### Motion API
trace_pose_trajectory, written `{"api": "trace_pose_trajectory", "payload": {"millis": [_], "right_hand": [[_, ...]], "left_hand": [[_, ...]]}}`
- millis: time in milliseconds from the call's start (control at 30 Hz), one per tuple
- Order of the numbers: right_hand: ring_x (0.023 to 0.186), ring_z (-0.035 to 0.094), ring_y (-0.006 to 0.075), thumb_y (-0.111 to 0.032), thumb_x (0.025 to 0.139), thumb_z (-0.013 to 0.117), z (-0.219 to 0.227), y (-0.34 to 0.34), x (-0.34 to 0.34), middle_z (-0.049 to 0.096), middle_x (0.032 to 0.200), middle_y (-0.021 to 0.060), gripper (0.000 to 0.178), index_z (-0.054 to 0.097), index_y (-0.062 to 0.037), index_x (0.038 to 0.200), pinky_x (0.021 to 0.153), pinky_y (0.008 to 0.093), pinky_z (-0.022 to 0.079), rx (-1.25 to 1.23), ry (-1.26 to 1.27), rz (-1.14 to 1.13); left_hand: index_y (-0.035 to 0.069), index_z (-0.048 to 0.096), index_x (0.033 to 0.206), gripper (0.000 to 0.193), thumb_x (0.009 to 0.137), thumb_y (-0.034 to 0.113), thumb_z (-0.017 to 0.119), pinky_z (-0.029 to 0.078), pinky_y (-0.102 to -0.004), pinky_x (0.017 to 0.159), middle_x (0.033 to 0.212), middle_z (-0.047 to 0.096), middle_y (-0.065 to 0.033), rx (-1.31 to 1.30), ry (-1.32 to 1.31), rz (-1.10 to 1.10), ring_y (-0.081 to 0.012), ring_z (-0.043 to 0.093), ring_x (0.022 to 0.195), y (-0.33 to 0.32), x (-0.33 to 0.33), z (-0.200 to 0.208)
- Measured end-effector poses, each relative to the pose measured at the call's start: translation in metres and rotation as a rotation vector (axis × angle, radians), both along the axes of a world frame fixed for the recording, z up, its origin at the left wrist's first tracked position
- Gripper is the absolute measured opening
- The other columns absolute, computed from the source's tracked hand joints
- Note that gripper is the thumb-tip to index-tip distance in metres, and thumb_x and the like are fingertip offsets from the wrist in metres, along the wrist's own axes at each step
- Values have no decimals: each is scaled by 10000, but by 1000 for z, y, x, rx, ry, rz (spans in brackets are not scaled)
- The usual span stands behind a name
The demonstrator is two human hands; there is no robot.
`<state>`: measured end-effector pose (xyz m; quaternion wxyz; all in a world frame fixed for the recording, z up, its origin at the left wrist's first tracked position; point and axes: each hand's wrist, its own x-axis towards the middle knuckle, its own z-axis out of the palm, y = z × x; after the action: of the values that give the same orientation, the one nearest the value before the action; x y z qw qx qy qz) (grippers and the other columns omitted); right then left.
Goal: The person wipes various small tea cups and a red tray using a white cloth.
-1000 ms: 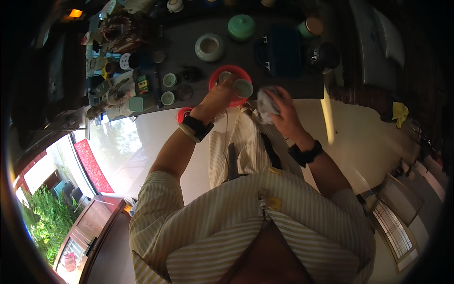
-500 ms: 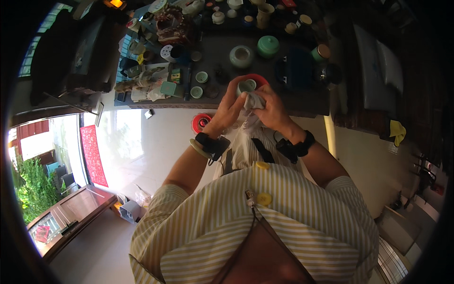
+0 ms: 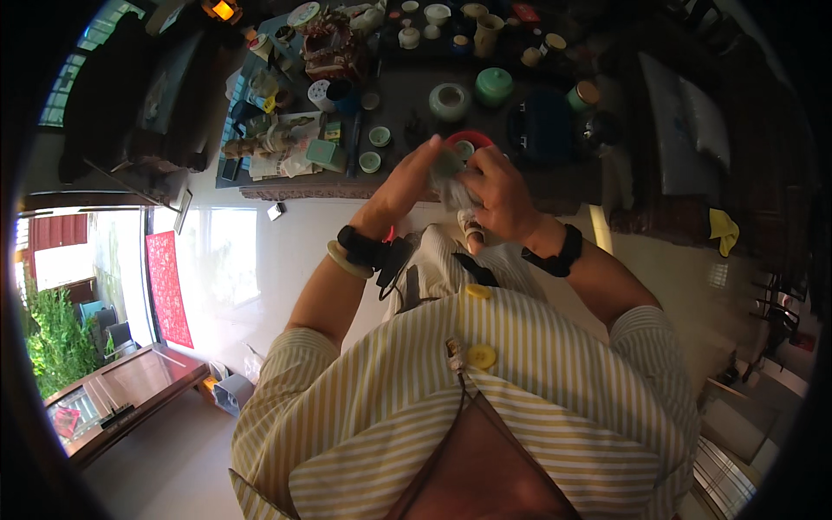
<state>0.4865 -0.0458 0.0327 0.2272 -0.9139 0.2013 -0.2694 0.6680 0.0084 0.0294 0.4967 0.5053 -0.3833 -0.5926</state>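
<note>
Just in front of the table's near edge, my left hand (image 3: 406, 184) grips a pale green teacup (image 3: 446, 165), smeared by motion. My right hand (image 3: 504, 198) is closed on a white cloth (image 3: 453, 194), which lies against the cup. Beyond my fingers sits a red bowl (image 3: 475, 138), partly covered by my right hand. A small pale cup (image 3: 465, 148) shows inside it. To the left on the dark table, two small pale green cups (image 3: 380, 136) stand apart from each other.
On the dark table (image 3: 407, 82) stand a round pale jar (image 3: 450, 102), a green lidded jar (image 3: 494, 87) and a dark blue case (image 3: 542, 126). At its left are a light green box (image 3: 326, 155), newspaper and a brown carved ornament (image 3: 334, 56). A yellow cloth (image 3: 724, 231) hangs at the right.
My hands have drawn slightly apart, and the cup and cloth have shifted within them. The view has moved a little, and my left forearm now mostly covers the red round object below the table edge.
</note>
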Motion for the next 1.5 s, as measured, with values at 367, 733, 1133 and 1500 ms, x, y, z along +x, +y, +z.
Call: {"api": "trace_pose_trajectory", "payload": {"millis": [367, 733, 1133, 1500], "right_hand": [[853, 508, 265, -23, 590, 645, 8, 15, 5, 498, 889, 77, 294, 631, -22, 884, 747, 377, 431, -108, -33, 125], [863, 501, 276, -78, 577, 671, -2, 14, 12, 487, 881, 76, 267, 630, -43, 839, 730, 398, 418, -145, -63, 146], [842, 514, 257, -134, 640, 674, 6, 11, 25, 486, 863, 81, 246, 643, -36, 863, 723, 390, 429, -65, -67, 101], [817, 497, 246, -150, 656, 669, 6, 8, 29, 481, 854, 73, 251, 646, -36, 878, 721, 367, 415, -135, -44, 78]], "left_hand": [[13, 569, 1049, 347, 929, 327, 479, 473, -287, 811, 953, 615, -69, -96, -216, -209, -148, 586, 879, 12, 18, -33], [66, 618, 1018, 335, 925, 318, 418, 450, -257, 592, 877, 613, -29, 298, 288, -34, -104, 550, 734, 6, 20, -47], [39, 610, 984, 359, 925, 369, 482, 429, -240, 654, 846, 595, -18, 92, 201, 37, -108, 540, 749, 1, 18, -33], [43, 595, 986, 347, 942, 368, 479, 426, -232, 615, 850, 578, -15, -174, 21, 104, -79, 523, 718, 2, 11, -34]]}}
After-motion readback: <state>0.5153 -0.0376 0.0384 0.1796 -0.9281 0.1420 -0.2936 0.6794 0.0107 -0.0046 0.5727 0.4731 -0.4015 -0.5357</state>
